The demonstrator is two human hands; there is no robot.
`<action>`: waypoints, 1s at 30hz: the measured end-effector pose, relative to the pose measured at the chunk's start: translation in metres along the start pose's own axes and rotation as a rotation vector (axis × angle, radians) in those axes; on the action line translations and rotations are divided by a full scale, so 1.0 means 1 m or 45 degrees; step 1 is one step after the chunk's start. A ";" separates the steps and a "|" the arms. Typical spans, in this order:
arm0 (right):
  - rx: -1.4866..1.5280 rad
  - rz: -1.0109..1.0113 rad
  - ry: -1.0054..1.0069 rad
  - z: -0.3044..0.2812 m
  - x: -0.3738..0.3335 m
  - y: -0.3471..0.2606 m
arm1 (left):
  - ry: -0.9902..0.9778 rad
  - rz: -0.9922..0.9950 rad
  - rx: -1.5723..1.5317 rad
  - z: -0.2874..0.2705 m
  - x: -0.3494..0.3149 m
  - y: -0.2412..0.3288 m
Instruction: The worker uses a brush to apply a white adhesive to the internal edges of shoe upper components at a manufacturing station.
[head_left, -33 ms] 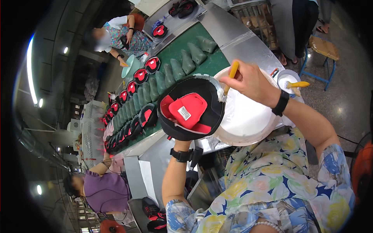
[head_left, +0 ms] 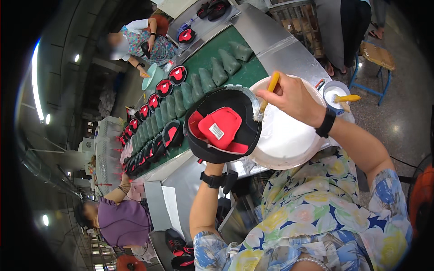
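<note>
Right hand (head_left: 291,97) grips a brush (head_left: 273,83) touching a shoe (head_left: 224,124) at two o'clock; left hand hidden behind it, hold unclear.

Smooth, plastic-looking walls are being noted on the white basin (head_left: 285,165). Wet gloss is being shown by the white liquid (head_left: 289,135) inside it. At the basin's left side, matt cloth is being observed on the black shoe upper (head_left: 247,119), and a smooth handle on the yellow brush (head_left: 272,83). Beyond the basin, dull-sheened metal is being recorded on the table (head_left: 262,27), and a matt finish on the green belt (head_left: 245,74).
</note>
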State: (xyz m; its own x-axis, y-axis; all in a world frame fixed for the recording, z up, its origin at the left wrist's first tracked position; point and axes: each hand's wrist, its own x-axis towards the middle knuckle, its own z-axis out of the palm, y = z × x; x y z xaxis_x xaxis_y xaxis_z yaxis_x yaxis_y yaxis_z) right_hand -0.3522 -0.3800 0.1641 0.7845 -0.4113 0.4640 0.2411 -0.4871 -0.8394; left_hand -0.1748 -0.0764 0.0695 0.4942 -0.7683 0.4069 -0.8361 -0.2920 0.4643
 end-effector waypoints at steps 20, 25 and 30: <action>0.213 -0.372 0.025 -0.017 -0.014 -0.005 | -0.271 -0.393 -1.947 -0.019 0.023 0.050; 0.344 -0.734 -0.194 -0.001 -0.014 -0.023 | -0.453 -0.560 -1.537 0.031 0.027 0.092; -0.005 -0.919 -0.254 0.012 0.001 -0.016 | -0.448 -0.543 -1.491 0.049 0.022 0.090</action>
State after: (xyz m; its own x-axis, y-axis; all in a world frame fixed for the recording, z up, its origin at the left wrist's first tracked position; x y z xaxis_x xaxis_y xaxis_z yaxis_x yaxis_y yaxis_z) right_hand -0.3490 -0.3633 0.1749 0.5209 0.1588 0.8387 0.7335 -0.5859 -0.3445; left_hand -0.2512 -0.1473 0.0821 0.4306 -0.8983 -0.0875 0.1639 -0.0175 0.9863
